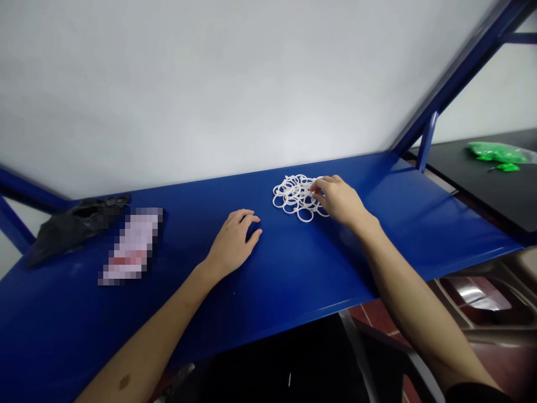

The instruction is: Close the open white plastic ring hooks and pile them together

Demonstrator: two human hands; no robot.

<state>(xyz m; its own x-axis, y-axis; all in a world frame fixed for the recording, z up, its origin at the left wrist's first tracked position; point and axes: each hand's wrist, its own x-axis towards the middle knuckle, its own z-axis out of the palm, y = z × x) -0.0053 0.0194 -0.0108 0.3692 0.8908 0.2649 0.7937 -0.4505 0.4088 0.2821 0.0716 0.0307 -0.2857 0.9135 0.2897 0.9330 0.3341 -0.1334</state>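
Observation:
A heap of several white plastic rings lies on the blue shelf, towards the back. My right hand rests at the heap's right side, thumb and fingers pinched on a white ring at its edge. My left hand lies palm down on the shelf to the left of the heap, fingers loosely curled and apart, holding nothing.
A crumpled black bag and a blurred pinkish-white packet lie at the left of the shelf. A blue upright stands at the right. Beyond it, green pieces sit on a black table. A chair is below right.

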